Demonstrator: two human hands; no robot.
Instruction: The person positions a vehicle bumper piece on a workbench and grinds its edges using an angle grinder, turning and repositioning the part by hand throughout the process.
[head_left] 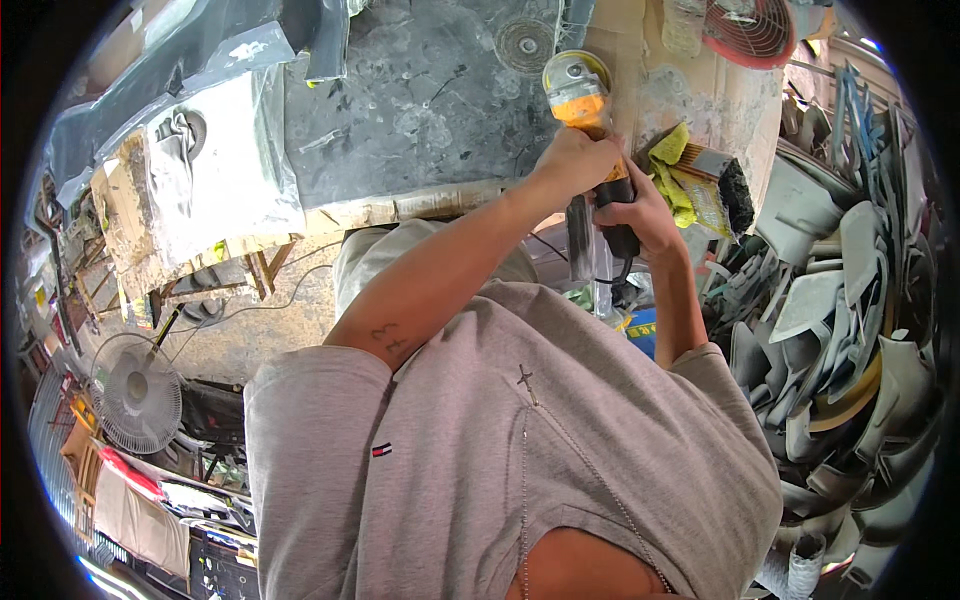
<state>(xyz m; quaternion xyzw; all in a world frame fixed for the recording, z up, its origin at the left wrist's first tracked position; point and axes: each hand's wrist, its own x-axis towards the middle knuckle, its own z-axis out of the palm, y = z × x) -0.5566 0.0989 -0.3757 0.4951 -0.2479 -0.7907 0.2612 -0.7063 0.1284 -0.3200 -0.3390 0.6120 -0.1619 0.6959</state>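
Both hands hold a yellow and black angle grinder over the right part of a grey, scuffed worktop. My left hand is closed round its body, just behind the yellow gear head. Further back, my right hand wraps the black rear handle, from which a cord hangs. A round disc faces up at the grinder's far end; whether it is spinning I cannot tell. Beyond it on the worktop lies a loose round disc. Right of my right hand are a yellow-green cloth and a black-bristled brush.
A red caged fan stands at the far right. Many grey moulded panels are piled along the right side. Clear plastic sheeting covers the bench at left. A standing fan is at lower left, with a cable across the floor.
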